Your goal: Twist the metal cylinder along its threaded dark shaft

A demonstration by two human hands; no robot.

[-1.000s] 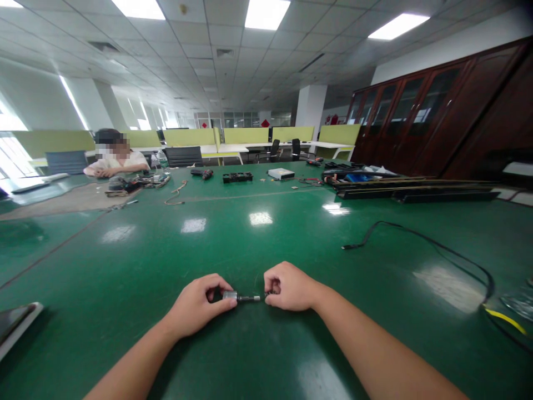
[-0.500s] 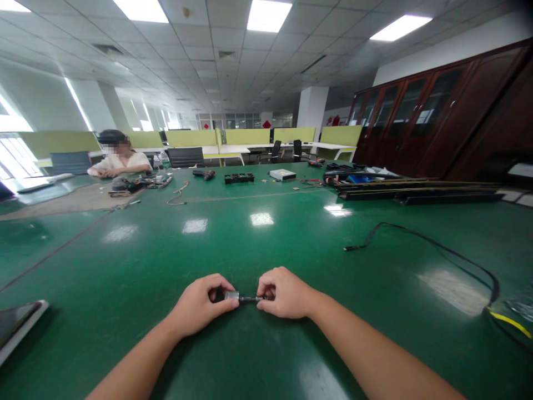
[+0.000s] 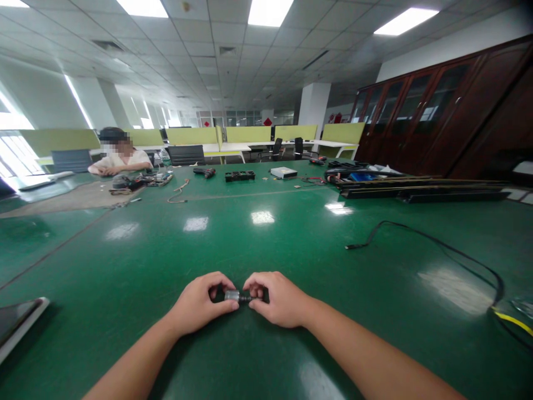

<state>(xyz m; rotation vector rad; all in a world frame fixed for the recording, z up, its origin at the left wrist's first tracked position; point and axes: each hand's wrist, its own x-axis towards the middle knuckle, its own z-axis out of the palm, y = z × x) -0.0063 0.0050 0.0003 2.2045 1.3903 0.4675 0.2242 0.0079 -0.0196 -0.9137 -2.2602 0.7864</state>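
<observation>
My left hand [image 3: 204, 303] pinches a small silver metal cylinder [image 3: 232, 296] between thumb and fingers, just above the green table [image 3: 266, 244]. From the cylinder's right end a thin dark shaft [image 3: 245, 299] sticks out, and it looks ridged. My right hand [image 3: 280, 300] is curled round the far end of this shaft, its thumb low against it and its fingers bent above. The shaft's tip is hidden within the right hand.
A black cable [image 3: 437, 239] curves across the table at the right. A flat framed device [image 3: 23, 322] lies at the left edge. Farther back are a power drill [image 3: 204, 173], a black bracket [image 3: 240, 176], a white box [image 3: 283, 173] and dark rails [image 3: 375, 190]. A person [image 3: 119, 158] sits far left.
My right hand has moved left along the shaft, closer to the cylinder, and less of the shaft shows between the hands. My left hand stays in place.
</observation>
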